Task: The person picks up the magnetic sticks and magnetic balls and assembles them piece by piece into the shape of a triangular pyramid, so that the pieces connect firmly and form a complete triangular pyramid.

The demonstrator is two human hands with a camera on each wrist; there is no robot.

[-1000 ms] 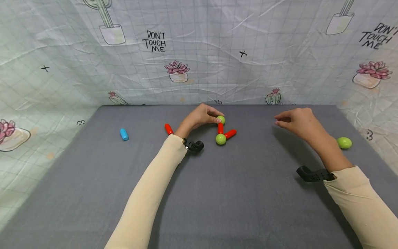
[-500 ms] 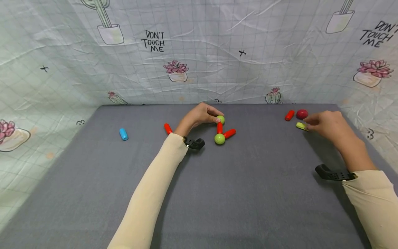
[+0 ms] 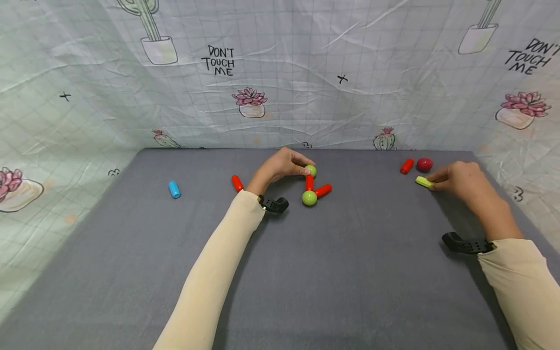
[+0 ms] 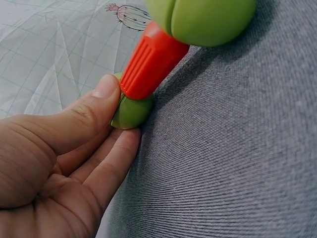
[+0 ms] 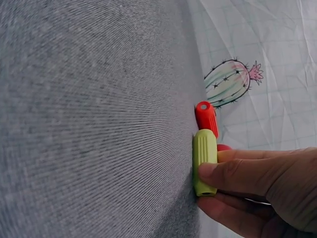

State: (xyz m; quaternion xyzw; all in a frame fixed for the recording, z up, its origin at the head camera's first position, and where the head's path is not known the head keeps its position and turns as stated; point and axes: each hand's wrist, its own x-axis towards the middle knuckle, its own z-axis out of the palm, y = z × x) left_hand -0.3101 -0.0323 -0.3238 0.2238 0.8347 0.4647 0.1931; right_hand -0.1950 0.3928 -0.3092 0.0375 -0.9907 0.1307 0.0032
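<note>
"Ball-and-rod assembly (image 3: 309, 183), at the left fingertips: how much of it is built?"

"Partly, I'd judge. Its far green ball (image 3: 311, 170) is pinched between thumb and fingers of the left hand (image 3: 283, 164). From those fingertips, a connecting red rod (image 4: 154, 62) runs toward the person to a near green ball (image 3: 309, 198)."

"Anything else on it?"

"One slanting red rod (image 3: 323, 190), to the right of the left fingers, meets the near ball. Whether it is plugged in or only touching, the head view is too small to tell."

"And the right hand (image 3: 465, 181)?"

"Its thumb and fingers grip a yellow-green rod (image 5: 205, 156), well apart from the build and not yet attached."

"What is left over?"

"Just beyond the right fingertips lie a crimson ball (image 3: 424, 165) and, beside it, a loose red rod (image 3: 407, 166). Behind the left fingers, near the wrist, lies another red rod (image 3: 237, 183); well to their left, a blue rod (image 3: 174, 189). All four appear unused so far."
</note>
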